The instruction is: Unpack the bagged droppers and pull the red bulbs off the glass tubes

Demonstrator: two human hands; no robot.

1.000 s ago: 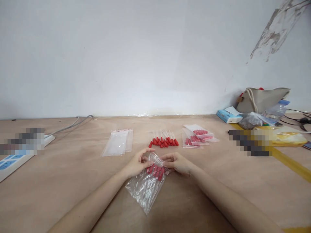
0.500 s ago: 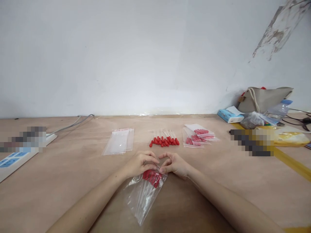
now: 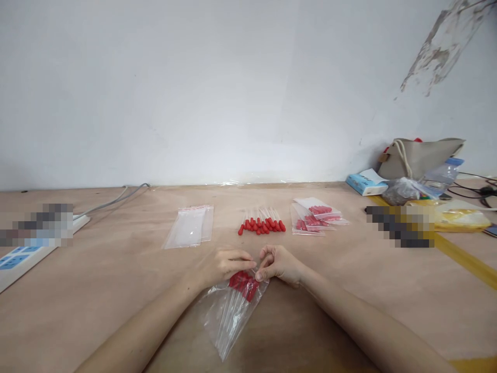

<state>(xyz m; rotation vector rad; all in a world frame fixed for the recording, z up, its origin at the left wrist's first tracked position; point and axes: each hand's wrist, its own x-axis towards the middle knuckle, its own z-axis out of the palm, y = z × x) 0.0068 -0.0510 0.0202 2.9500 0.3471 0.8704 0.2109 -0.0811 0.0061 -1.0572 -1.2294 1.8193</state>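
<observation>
A large clear plastic bag [image 3: 212, 316] lies in front of me with several red-bulbed droppers [image 3: 243, 282] in it, bulbs towards the bag's far edge and clear tubes pointing at me. My left hand [image 3: 225, 264] is closed on the far edge of this bag, fingers stretched across it from the left. At the bag's right corner, my right hand [image 3: 281, 265] pinches the plastic between thumb and index finger. Beyond my hands, a row of loose droppers [image 3: 264, 225] lies on the table, red bulbs facing me.
Flat clear zip bags [image 3: 190, 225] lie at the left. To the right are small zip bags with red-bulbed droppers [image 3: 318, 215]. A power strip [image 3: 23, 259] is far left; a blue tissue box [image 3: 365, 184], a grey bag [image 3: 421, 158] and yellow tape [image 3: 466, 259] are right.
My left fingers have straightened and drawn together over the bag's edge. My right fingers have curled in tighter at the corner. The bag and droppers stay nearly in place.
</observation>
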